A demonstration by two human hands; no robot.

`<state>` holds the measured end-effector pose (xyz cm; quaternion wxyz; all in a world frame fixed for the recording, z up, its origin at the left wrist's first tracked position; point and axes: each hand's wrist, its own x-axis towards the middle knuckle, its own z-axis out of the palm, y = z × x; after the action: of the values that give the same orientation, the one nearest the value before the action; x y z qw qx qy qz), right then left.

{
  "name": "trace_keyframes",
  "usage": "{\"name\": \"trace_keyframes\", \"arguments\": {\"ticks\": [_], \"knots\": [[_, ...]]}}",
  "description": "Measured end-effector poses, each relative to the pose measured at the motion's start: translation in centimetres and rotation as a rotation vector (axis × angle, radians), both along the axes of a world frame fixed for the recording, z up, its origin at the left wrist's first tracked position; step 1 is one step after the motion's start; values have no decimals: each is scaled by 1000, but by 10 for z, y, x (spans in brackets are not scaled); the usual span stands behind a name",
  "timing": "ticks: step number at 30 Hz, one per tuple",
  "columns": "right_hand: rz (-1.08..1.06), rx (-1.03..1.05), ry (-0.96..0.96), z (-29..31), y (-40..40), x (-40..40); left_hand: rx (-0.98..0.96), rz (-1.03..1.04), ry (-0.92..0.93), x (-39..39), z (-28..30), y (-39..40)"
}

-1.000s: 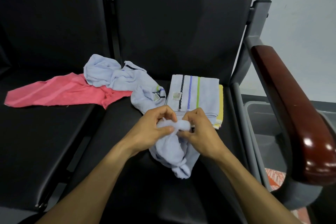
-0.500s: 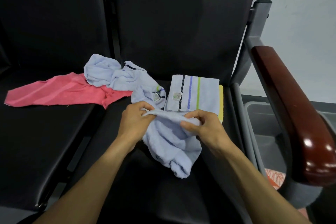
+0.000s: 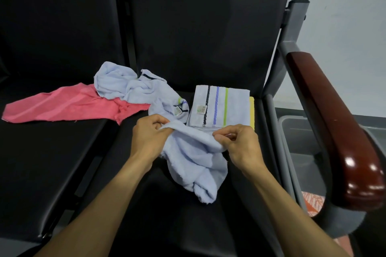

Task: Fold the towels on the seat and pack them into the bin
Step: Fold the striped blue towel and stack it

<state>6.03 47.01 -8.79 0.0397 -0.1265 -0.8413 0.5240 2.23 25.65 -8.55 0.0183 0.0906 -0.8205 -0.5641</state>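
Both hands hold one light-blue towel (image 3: 194, 158) above the black seat cushion (image 3: 129, 204). The left hand (image 3: 151, 134) has its fingers curled round the towel's upper edge, the cloth bunched in the fist. The right hand (image 3: 240, 144) pinches the same edge between thumb and curled fingers, a short span of hem stretched between the two hands. The rest of the towel hangs crumpled toward six o'clock, its lower end resting on the cushion.

At twelve o'clock from the hands, just beyond them, lies a folded striped towel (image 3: 221, 108) with black, blue and green stripes, stacked on a yellow towel (image 3: 252, 110) whose edge shows along its right side. Toward ten o'clock a crumpled light-blue striped towel (image 3: 133, 87) lies partly over a pink towel (image 3: 69, 104) spread across the neighbouring seat. At three o'clock, past the wooden armrest (image 3: 334, 127), sits the grey bin (image 3: 300, 142) on the floor.
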Motion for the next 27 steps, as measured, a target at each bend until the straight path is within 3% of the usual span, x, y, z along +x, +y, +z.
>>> {"name": "trace_keyframes", "arguments": {"ticks": [6,8,11,15,18,20,24,27], "knots": [[142,91,-84,0,1,0,6,49,-6,-2,0,-4],[132,9,-87,-4,0,-1,8,52,-23,-2,-1,-5],[4,-251,-30,-8,1,-5,22,26,-55,-3,-1,-8],[-211,-396,35,-8,3,-8,0,34,-37,-1,2,-7],[-273,-379,79,0,0,-6,0,60,-7,-1,1,-7],[-131,-324,82,8,-5,-1,7,1,30,0,2,-3],[369,-139,-8,15,-17,9,-109,-214,113,11,9,16],[264,-110,64,9,-22,8,-71,-348,83,12,9,17]]}}
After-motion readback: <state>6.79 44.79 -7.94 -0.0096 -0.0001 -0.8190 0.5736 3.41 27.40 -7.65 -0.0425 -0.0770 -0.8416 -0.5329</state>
